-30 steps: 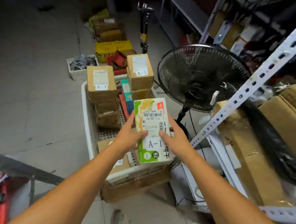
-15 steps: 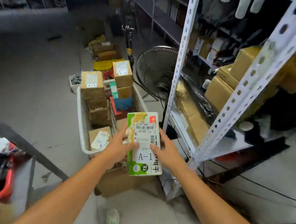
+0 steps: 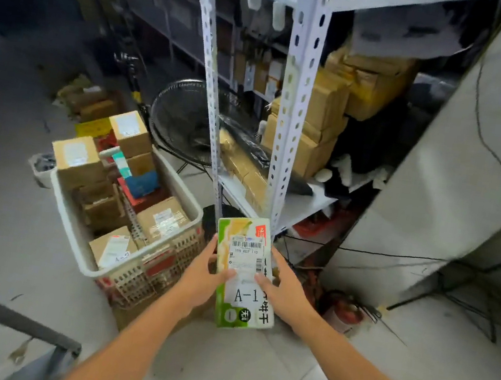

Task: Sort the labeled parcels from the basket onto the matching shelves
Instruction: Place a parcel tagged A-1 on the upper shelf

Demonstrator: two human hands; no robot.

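We are in a parcel storeroom or small warehouse. On the right, a white slotted steel rack [image 3: 295,99] carries stacked brown cartons [image 3: 320,125], and more shelving [image 3: 177,16] lines the dark far side. On the bare floor to the left sits a white plastic basket [image 3: 70,221] packed with labelled boxes [image 3: 76,160]. The near green parcel [image 3: 243,253] bears a barcode label marked "A-1".
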